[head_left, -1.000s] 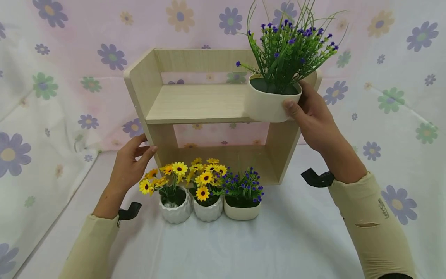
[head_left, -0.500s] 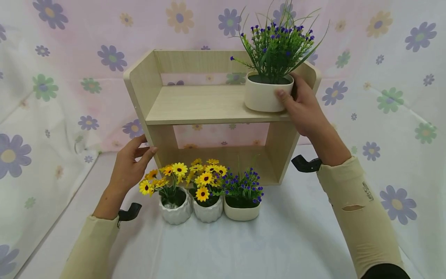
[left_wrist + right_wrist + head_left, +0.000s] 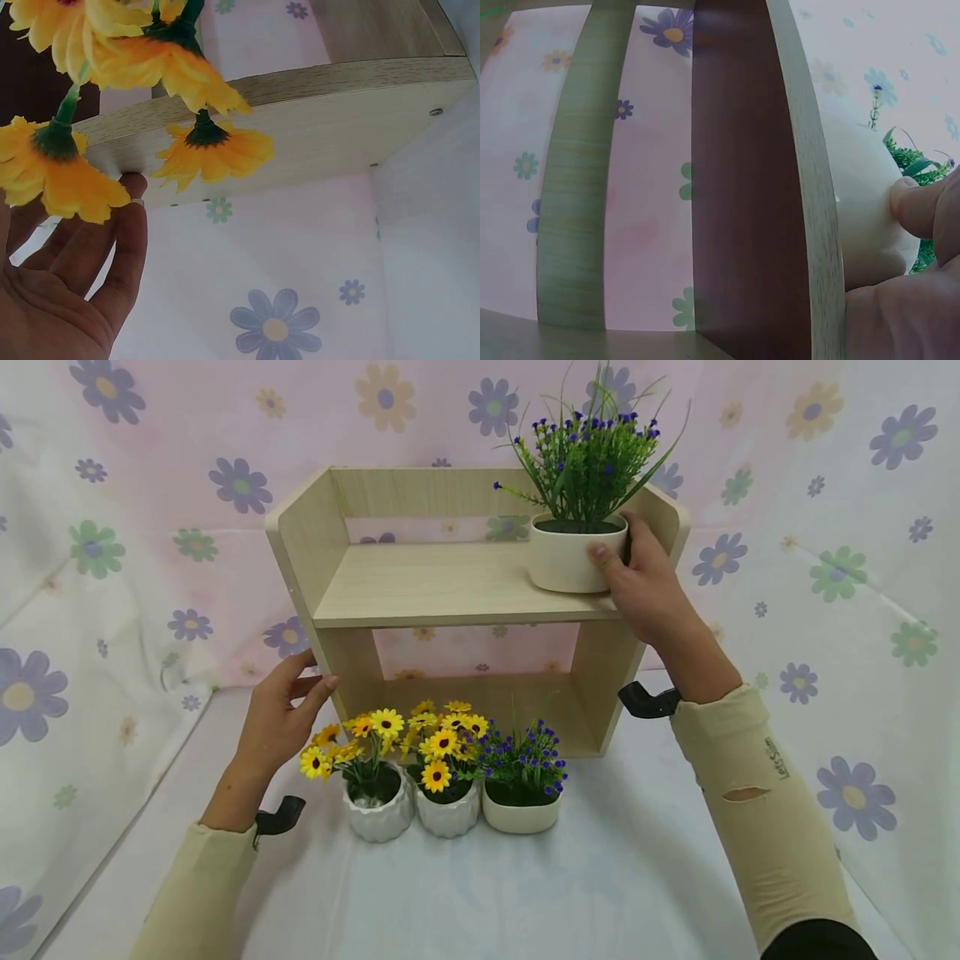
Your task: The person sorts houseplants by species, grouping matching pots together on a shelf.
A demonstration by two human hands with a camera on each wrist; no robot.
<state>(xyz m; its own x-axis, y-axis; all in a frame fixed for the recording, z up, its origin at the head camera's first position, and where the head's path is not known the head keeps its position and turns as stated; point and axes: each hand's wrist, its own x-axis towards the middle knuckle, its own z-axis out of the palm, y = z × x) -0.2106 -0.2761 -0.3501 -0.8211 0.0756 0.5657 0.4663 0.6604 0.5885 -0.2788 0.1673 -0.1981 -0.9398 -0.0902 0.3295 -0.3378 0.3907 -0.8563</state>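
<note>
In the head view my right hand [image 3: 651, 583] grips a cream oval flowerpot [image 3: 564, 564] with tall grass and purple flowers. The thumb [image 3: 911, 206] lies on the pot's front, with the other fingers partly hidden behind it. This pot sits upright on the right part of the upper board of a two-tier wooden shelf [image 3: 427, 581]. My left hand [image 3: 277, 714] touches the shelf's left side panel low down, fingers loosely bent. In the left wrist view a fingertip [image 3: 133, 182] meets the panel's outer face, and yellow flowers [image 3: 214, 154] hang across the foreground.
Before the shelf stand two white ribbed pots, a left one [image 3: 380, 814] and a middle one [image 3: 448, 814], both with yellow flowers. Beside them is a smaller cream pot [image 3: 521, 818] with purple flowers. A flower-print cloth [image 3: 817, 527] hangs behind, and a white cloth [image 3: 480, 893] covers the table.
My right hand has carried the large cream flowerpot back and slightly left, from in front of the upper board's edge onto the board. The left hand and the small pots have not moved.
</note>
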